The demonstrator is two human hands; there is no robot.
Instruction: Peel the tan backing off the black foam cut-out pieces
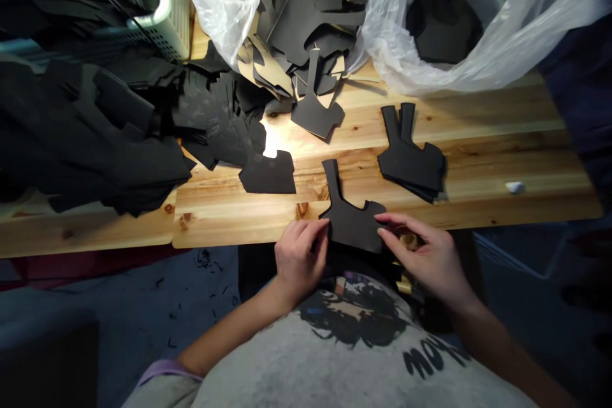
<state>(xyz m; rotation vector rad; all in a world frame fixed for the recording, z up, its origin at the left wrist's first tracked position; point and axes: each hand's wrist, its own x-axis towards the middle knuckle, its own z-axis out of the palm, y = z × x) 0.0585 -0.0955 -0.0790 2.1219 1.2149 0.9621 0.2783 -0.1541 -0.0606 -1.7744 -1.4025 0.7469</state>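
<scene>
At the table's front edge lies a flat black cut-out piece point(352, 222) with a narrow arm pointing away from me. My left hand point(302, 255) pinches its left edge, fingers closed. On its right edge is my right hand point(423, 254), holding the corner between thumb and fingertips. A small stack of similar black pieces point(412, 166) lies beyond my right hand. Left of the held piece, a shorter black piece point(270, 173) rests on the wood, and another long-armed piece point(316, 113) lies farther back.
Large heaps of black pieces point(90, 134) cover the table's left side. A pale green basket point(174, 19) stands at the back left. Plastic bags point(497, 64) with black pieces are at the back. A small white scrap point(515, 187) lies on the wooden table point(482, 159) at right.
</scene>
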